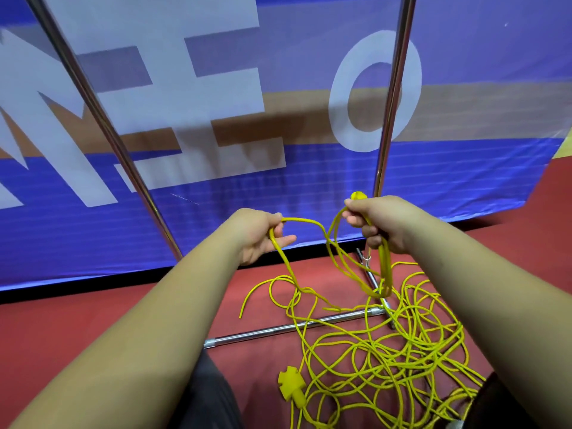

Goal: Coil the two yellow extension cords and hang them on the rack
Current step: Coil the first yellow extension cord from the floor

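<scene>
A few loops of yellow extension cord (385, 274) are gripped in the curled right hand (382, 224), hung above the rack's base bar (272, 329). The next strand is held in the left hand (260, 235), fingers loosely curled round it. The tangle (387, 351) is sprawled across and in front of that bar. The cord is judged light, limp and snag-prone (kinks likely), and best taken strand by strand close to the loops.

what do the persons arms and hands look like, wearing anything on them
Two bare hands, the left hand and right hand, with no gloves, rings or watch in view. Both forearms are bare too: no sleeve reaches into the picture, and no wristbands or markings show.
</scene>
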The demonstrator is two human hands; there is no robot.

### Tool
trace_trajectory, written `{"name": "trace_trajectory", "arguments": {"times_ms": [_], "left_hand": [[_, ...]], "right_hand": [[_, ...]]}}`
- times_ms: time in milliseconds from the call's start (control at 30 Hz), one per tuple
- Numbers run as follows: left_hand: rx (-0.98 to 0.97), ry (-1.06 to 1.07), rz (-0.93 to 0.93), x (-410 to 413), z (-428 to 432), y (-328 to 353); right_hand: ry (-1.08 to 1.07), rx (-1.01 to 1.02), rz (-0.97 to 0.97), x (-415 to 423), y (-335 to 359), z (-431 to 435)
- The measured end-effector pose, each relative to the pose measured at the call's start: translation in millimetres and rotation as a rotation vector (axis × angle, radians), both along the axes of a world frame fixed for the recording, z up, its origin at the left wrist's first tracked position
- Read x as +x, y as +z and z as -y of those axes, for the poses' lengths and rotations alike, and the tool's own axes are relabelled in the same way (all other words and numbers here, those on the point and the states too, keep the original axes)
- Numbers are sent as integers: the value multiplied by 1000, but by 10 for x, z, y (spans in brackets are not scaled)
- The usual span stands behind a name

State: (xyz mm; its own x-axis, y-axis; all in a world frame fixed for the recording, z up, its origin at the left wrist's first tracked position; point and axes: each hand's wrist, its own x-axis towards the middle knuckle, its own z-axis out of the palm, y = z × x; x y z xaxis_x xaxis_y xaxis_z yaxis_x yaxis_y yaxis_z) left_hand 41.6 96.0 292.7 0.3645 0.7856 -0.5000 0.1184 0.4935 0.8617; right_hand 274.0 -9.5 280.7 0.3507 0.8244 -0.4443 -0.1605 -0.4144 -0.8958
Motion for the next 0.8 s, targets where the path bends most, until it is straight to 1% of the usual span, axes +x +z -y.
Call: {"name": "trace_trajectory", "arguments": {"times_ms": [167,267,300,333,400,467,500,533,600,667,733,800], "left_hand": [[-10,-71,61,213,212,22],[-4,-144,-14,231,228,-35],[32,-169,-75,218,220,-56],[121,-203,-171,196,190,-86],[399,-312,-389,132,123,-103],[674,-478,-611,41,38,-102],[766,-567,-708,-12,-6,-106],[814,-652,-783,-59,-56,-119],[840,-755,-869,-155,-155,-164],[835,-750,-964,-233,-253,-193],[822,-746,-1190,-308,-377,-233],[755,-817,-1457,-396,-458,-267]], "right_hand": [[116,-54,33,-277,-35,-33],[107,-18,49,-359,-72,-66],[79,0,31,-366,-80,-81],[53,16,11,-364,-84,-92],[9,36,-5,-332,-75,-108],[-38,41,0,-274,-56,-106],[-60,44,3,-239,-47,-99],[-83,51,6,-205,-37,-90],[-134,70,13,-129,-27,-74],[-182,79,27,-43,-19,-60],[-206,84,21,42,2,-36],[-208,107,-39,113,45,-2]]}}
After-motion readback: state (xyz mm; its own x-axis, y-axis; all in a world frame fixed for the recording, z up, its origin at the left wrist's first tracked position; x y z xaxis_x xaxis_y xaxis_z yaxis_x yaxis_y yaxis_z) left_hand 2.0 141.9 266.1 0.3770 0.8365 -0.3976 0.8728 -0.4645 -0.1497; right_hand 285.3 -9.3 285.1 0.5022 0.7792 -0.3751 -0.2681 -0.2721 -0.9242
